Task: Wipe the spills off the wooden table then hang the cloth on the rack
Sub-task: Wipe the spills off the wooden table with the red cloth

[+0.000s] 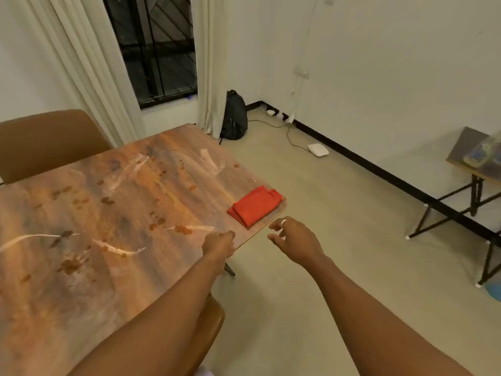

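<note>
A folded red cloth (254,206) lies at the right corner of the wooden table (81,267). Brown drops and white smears (113,248) are scattered across the tabletop. My left hand (219,244) rests at the table's right edge with its fingers curled, holding nothing that I can see. My right hand (291,236) hovers just off the table edge, below and right of the cloth, fingers apart and empty; a ring shows on one finger. No rack is in view.
A brown chair (48,139) stands behind the table and another chair seat (208,321) sits under my left forearm. A black backpack (234,116) leans by the curtain. A white box (317,150) with a cable lies on the floor. A small side table (474,169) stands at right.
</note>
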